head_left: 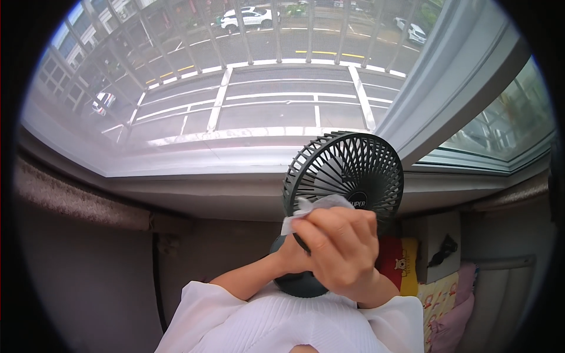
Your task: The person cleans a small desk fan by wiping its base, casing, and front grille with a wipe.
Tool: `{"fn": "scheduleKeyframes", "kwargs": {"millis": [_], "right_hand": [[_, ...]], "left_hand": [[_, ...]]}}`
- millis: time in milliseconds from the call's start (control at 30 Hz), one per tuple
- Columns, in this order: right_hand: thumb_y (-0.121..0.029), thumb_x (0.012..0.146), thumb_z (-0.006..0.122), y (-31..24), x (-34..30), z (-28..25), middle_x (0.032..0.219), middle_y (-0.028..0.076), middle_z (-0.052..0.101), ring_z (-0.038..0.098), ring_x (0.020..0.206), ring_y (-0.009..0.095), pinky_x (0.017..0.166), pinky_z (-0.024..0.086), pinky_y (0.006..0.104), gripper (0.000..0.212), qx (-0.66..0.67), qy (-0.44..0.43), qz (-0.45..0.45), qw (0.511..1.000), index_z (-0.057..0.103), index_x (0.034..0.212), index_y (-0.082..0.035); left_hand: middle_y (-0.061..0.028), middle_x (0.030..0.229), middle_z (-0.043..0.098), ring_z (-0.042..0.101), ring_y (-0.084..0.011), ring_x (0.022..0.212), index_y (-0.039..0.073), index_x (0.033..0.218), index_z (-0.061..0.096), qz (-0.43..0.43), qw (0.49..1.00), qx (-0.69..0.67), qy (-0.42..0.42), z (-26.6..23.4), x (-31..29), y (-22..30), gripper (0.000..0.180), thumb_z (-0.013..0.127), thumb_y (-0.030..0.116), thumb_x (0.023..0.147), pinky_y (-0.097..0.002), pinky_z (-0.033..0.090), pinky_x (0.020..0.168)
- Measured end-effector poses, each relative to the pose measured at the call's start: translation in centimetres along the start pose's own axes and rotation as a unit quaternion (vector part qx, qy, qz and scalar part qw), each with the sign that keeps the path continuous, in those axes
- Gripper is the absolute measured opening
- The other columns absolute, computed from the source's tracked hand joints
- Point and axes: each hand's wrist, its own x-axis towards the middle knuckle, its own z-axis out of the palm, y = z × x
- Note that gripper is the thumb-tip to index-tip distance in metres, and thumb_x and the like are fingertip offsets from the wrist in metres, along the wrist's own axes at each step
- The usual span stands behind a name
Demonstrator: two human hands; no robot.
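Note:
A dark green desk fan (376, 170) with a round slatted grille is in front of my chest, its face tilted up. Its rounded base (300, 285) shows below my hands. My right hand (347, 247) is closed round a crumpled white tissue (332, 203), which touches the lower left of the grille near the hub. Behind it, my left hand (292, 254) grips the fan around its neck, below the grille. Most of the left fingers are hidden by the right hand.
Ahead is a window with a white frame (465, 88) and a white barred guard (218, 100); cars stand on the street below. A ledge (235, 191) runs under it. To the right are a box (432, 235) with a black item, a red-yellow cushion (406, 265) and pink fabric (459, 312).

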Motion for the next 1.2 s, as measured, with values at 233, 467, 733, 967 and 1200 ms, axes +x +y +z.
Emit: {"fn": "scheduleKeyframes", "kwargs": {"millis": [233,467,733,967,1200], "right_hand": [[0.002,0.069,0.066,1.4,-0.3,-0.7,0.087,0.007,0.065,0.06,0.079,0.023,0.071,0.042,0.034,0.022,-0.005,0.025,0.053,0.998,0.071,0.09,-0.002],[-0.01,0.07,0.067,0.5,0.0,-0.1,0.097,0.007,0.063,0.061,0.084,0.02,0.074,0.044,0.0307,0.029,0.021,0.007,-0.025,0.999,0.068,0.098,-0.003],[0.003,0.072,0.069,3.3,-0.9,-1.1,0.088,0.007,0.064,0.06,0.077,0.025,0.069,0.044,0.0345,0.02,0.006,0.026,0.06,0.998,0.069,0.09,-0.003],[-0.003,0.068,0.069,1.3,-0.3,-1.6,0.092,0.007,0.064,0.06,0.081,0.023,0.071,0.044,0.0337,0.024,0.022,0.007,0.009,1.0,0.068,0.093,-0.003],[0.002,0.07,0.07,3.9,-0.9,-3.3,0.086,0.006,0.064,0.06,0.076,0.023,0.07,0.043,0.0334,0.018,0.028,0.034,0.06,0.997,0.069,0.087,-0.003]], "left_hand": [[-0.0119,0.123,0.06,0.059,-0.0241,0.112,0.002,0.13,0.052,-0.039,0.997,0.07,0.015,-0.7,-1.1,0.6,0.072,0.082,0.025,0.068,-0.0359,0.045,0.098],[-0.0105,0.119,0.06,0.058,-0.0229,0.112,0.004,0.124,0.054,0.055,0.988,0.142,-0.035,0.9,1.6,2.5,0.063,0.081,0.02,0.069,-0.0354,0.047,0.093],[-0.0101,0.116,0.06,0.06,-0.0216,0.106,0.003,0.124,0.053,0.049,0.991,0.122,0.02,0.4,0.4,1.8,0.064,0.081,0.025,0.071,-0.0359,0.047,0.093],[-0.0087,0.114,0.059,0.058,-0.0212,0.108,0.004,0.123,0.052,-0.001,0.999,0.05,-0.01,2.3,1.2,0.2,0.066,0.083,0.023,0.068,-0.0338,0.046,0.093],[-0.0119,0.119,0.059,0.057,-0.0217,0.113,0.001,0.133,0.048,0.008,0.995,0.085,0.048,2.6,0.0,1.8,0.076,0.081,0.029,0.071,-0.0346,0.045,0.098]]}}
